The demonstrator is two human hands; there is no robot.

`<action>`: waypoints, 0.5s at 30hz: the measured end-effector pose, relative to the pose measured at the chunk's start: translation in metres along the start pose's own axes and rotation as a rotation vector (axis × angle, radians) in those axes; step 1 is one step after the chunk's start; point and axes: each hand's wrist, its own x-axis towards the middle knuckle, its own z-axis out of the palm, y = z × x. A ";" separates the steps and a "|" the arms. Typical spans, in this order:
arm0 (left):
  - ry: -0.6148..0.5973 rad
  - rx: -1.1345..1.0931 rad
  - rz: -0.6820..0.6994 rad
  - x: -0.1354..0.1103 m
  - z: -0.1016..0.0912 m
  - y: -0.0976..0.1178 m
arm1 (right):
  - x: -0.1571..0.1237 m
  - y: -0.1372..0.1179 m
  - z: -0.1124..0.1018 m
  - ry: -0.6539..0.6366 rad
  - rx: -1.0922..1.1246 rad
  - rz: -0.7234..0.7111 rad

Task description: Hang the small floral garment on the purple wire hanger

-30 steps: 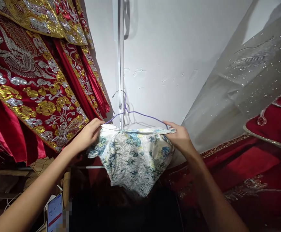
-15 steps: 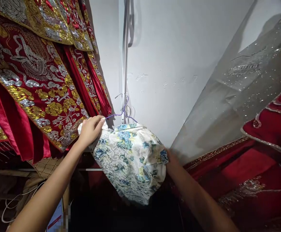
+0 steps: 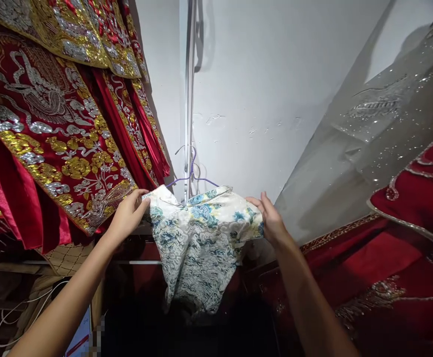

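Observation:
A white blouse [image 3: 205, 243] with blue and yellow flowers hangs in front of me, its collar at the top and its lower end fading into shadow. Through its neck runs a purple wire hanger [image 3: 193, 166], whose hook stands up beside a thin metal pole. My left hand [image 3: 129, 213] pinches the blouse at the left shoulder. At the opposite shoulder, my right hand [image 3: 270, 218] grips the sleeve edge between thumb and fingers. Between the two hands the cloth is spread wide.
Red garments [image 3: 52, 114] with gold and silver embroidery hang at the left. Sheer sparkling fabric [image 3: 368, 119] and beaded red cloth [image 3: 420, 178] are on the right. A metal pole [image 3: 188, 89] runs up the white wall. A white cable [image 3: 26, 302] lies at lower left.
My right hand has come up from behind the sleeve to the right shoulder. The blouse is now spread more evenly, and my left hand has shifted slightly left and down.

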 end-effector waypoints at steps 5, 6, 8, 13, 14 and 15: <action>0.201 -0.226 -0.023 0.011 0.003 -0.004 | -0.008 -0.024 -0.006 -0.107 -0.043 -0.004; 0.274 -0.269 0.025 0.015 0.003 0.001 | -0.008 -0.030 -0.007 -0.069 -0.007 -0.029; 0.368 -0.317 0.132 0.021 -0.001 0.018 | -0.011 -0.038 -0.011 0.044 0.058 -0.093; 0.287 -0.455 0.195 -0.001 0.000 0.070 | -0.056 -0.029 0.003 0.267 -0.020 -0.184; 0.190 -0.592 0.136 -0.013 0.007 0.080 | -0.072 -0.023 0.014 0.254 -0.070 -0.216; 0.066 -0.764 0.047 -0.026 0.015 0.090 | -0.087 -0.017 0.027 0.207 -0.129 -0.264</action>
